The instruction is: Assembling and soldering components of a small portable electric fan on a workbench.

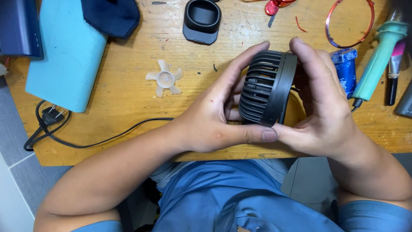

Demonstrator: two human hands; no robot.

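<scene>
Both my hands hold a round black fan grille housing (266, 88) on edge above the wooden table (128, 86). My left hand (219, 111) cups its slatted side, thumb under the rim. My right hand (319, 107) grips the opposite side, fingers over the top edge. A small translucent white fan blade (164, 78) lies loose on the table to the left of my hands.
A black fan base (201, 19) sits at the back. A light blue box (64, 56) and dark cloth (111, 15) lie at left, with a black power cord and plug (49, 118). A blue cylinder (345, 68), teal-handled tool (380, 58) and red ring (349, 21) lie at right.
</scene>
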